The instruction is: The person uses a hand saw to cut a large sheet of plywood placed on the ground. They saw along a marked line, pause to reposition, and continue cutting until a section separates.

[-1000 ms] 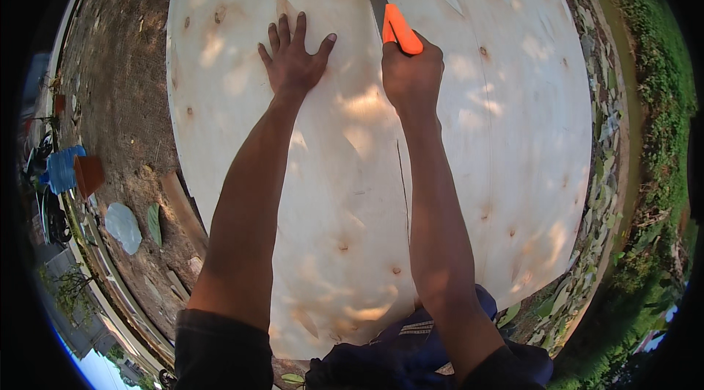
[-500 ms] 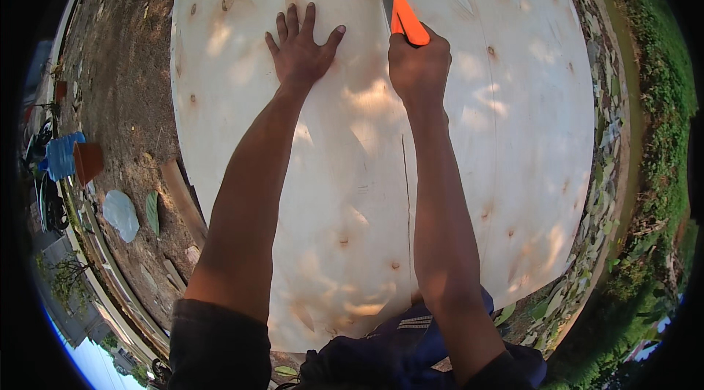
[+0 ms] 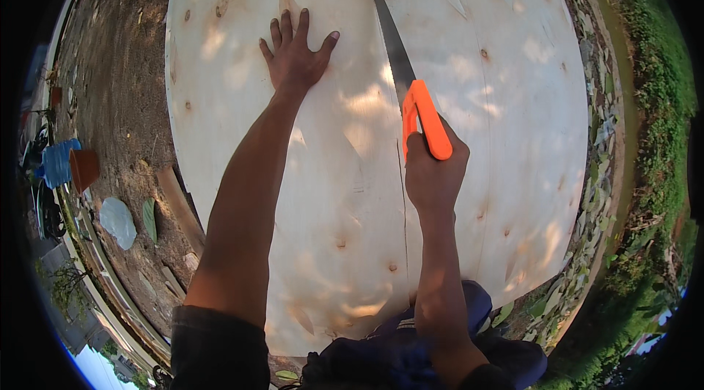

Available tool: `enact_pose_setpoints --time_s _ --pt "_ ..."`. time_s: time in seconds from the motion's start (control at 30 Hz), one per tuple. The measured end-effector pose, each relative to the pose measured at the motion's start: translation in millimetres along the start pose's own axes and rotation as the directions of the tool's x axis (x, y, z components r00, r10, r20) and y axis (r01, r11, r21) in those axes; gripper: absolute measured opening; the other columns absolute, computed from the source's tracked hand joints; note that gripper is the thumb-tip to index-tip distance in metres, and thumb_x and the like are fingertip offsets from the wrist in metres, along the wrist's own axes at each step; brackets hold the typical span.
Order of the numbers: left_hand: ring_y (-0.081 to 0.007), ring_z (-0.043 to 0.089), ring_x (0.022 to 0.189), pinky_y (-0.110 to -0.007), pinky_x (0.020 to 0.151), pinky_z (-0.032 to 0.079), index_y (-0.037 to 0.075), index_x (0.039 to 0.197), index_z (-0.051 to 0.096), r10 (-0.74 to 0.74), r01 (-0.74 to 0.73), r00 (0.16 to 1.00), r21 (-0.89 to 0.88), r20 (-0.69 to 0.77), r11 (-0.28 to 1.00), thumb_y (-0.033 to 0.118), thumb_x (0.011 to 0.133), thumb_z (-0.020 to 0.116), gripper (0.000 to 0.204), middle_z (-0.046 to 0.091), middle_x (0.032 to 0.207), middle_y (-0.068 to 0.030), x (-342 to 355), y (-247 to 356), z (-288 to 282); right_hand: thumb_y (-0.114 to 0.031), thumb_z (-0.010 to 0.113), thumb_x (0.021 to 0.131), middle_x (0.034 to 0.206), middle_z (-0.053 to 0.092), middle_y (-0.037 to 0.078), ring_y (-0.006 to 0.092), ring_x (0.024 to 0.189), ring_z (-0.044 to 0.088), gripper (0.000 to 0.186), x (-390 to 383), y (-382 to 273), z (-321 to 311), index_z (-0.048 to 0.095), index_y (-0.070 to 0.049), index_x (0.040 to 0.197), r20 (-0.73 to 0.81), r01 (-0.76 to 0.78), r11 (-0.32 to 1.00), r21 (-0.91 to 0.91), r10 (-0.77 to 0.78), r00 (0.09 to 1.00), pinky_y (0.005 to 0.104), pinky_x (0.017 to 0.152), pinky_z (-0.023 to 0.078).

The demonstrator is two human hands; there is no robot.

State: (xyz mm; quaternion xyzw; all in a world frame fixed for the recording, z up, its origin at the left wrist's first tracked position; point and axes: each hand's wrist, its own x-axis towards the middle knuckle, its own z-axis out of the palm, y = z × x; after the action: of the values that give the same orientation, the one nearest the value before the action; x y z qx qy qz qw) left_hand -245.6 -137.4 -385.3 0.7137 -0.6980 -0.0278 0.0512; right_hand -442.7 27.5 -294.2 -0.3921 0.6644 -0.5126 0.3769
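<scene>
A large pale plywood sheet with knots and a dark line running lengthwise fills the middle of the view. My left hand rests flat on it, left of the saw, with fingers spread. My right hand is closed round the orange handle of a handsaw. The dark blade slants up and left from the handle to a small, rough, broken spot at the sheet's far part.
Dirt ground lies left, with a board, a clear plastic bag, an orange container and blue plastic containers. Stones or leaves line the right edge, beside a narrow muddy channel and green plants.
My right hand has pulled the saw back toward my body, down in the view, showing much more blade. My left hand stays spread at about the same spot.
</scene>
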Motion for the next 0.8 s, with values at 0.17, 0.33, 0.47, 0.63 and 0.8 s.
enact_pose_setpoints --time_s 0.17,0.33,0.47,0.63,0.8 --pt "-0.0314 0.012 0.163 -0.058 0.131 0.005 0.026 0.167 0.031 0.012 -0.013 1.0 -0.029 -0.004 1.0 0.079 0.096 0.045 0.091 0.021 0.176 -0.01 2 18 3 0.002 0.054 0.086 0.062 0.047 0.005 0.0147 0.06 0.037 0.007 68 -32 9 0.06 0.003 0.082 0.03 -0.112 0.984 -0.142 0.117 0.993 0.0391 0.056 0.038" --pt "-0.0315 0.012 0.163 -0.058 0.131 0.005 0.025 0.167 0.031 0.003 -0.003 0.999 -0.004 0.04 1.0 0.078 0.096 0.047 0.09 0.02 0.176 -0.0099 -5 12 9 0.004 0.054 0.085 0.064 0.052 0.006 0.015 0.057 0.044 0.026 38 -19 9 0.071 0.002 0.105 -0.005 -0.07 0.996 -0.057 0.07 0.998 0.0365 0.058 0.043" --pt "-0.0319 0.011 0.163 -0.059 0.13 0.005 0.025 0.167 0.031 -0.008 0.007 1.0 0.004 0.023 1.0 0.077 0.097 0.047 0.089 0.021 0.176 -0.0107 -2 7 4 0.006 0.057 0.086 0.093 0.077 0.011 0.0167 0.07 0.068 0.054 -38 -3 -11 0.065 0.001 0.139 0.008 -0.012 1.0 -0.02 0.012 1.0 0.0302 0.079 0.057" --pt "-0.0328 0.013 0.163 -0.061 0.13 0.006 0.023 0.167 0.031 0.031 -0.031 0.999 -0.032 0.007 0.999 0.073 0.099 0.049 0.086 0.022 0.175 -0.0124 0 26 4 0.001 0.058 0.088 0.064 0.054 0.009 0.017 0.056 0.05 0.048 54 -15 2 0.064 0.005 0.136 0.085 -0.089 0.993 -0.083 0.096 0.992 0.0358 0.059 0.046" --pt "-0.0334 0.012 0.163 -0.06 0.13 0.006 0.023 0.167 0.03 -0.004 0.003 0.999 0.026 0.038 1.0 0.074 0.099 0.047 0.087 0.022 0.175 -0.0131 -3 5 2 0.009 0.059 0.085 0.08 0.071 0.007 0.0116 0.068 0.065 0.059 -58 34 -13 0.063 0.0 0.143 -0.029 0.087 0.996 -0.012 -0.087 0.996 0.0274 0.075 0.056"
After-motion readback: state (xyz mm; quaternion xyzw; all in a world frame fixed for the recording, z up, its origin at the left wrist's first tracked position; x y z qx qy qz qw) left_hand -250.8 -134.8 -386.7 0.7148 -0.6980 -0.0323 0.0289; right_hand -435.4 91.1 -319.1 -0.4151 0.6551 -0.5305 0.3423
